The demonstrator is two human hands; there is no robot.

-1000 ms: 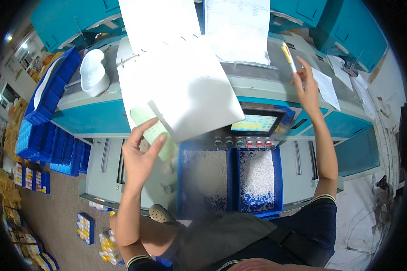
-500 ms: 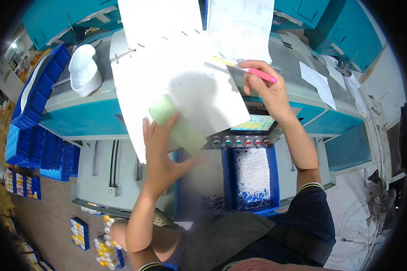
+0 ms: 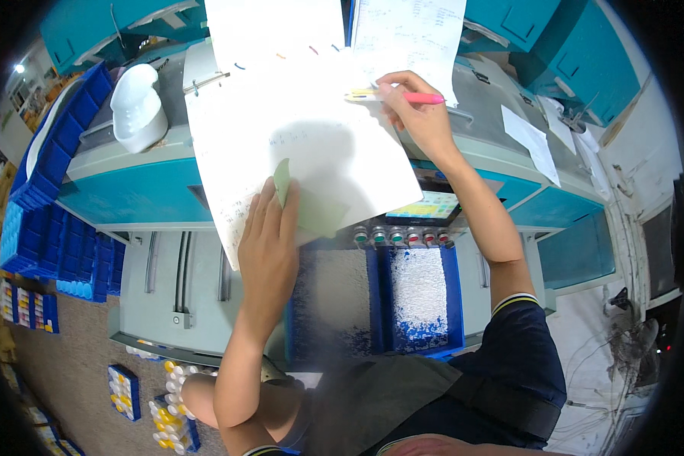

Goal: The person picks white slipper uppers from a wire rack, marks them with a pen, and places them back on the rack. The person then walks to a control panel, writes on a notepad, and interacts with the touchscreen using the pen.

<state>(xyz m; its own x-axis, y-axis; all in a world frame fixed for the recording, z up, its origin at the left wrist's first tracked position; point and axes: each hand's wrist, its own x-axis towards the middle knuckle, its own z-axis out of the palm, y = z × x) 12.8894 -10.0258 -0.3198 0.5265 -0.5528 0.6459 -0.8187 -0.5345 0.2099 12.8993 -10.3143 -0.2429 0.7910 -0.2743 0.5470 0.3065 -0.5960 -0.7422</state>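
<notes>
My left hand (image 3: 272, 232) rests with its fingers stretched out on white sheets (image 3: 319, 106) of an opened ring binder. Beneath and beside these fingers is a pale green slip of paper (image 3: 323, 220), with one edge curling up at the fingertips; my thumb is hidden. My right hand (image 3: 420, 114) is closed around a pen (image 3: 425, 98) with a pink end and a yellowish part pointing left over the sheets. Some handwriting marks the page, and my shadow falls across it.
Below the binder is a panel of round buttons (image 3: 399, 236) with a lit screen (image 3: 425, 206). Two blue trays of white granules (image 3: 419, 292) stand nearer me. A white tub (image 3: 138, 110) sits left, by stacked blue crates (image 3: 64, 247). Loose paper (image 3: 530, 140) lies right.
My left hand has turned and flattened onto the green slip, whose top edge now curls up. My right hand has moved up and left, bringing the pen more level.
</notes>
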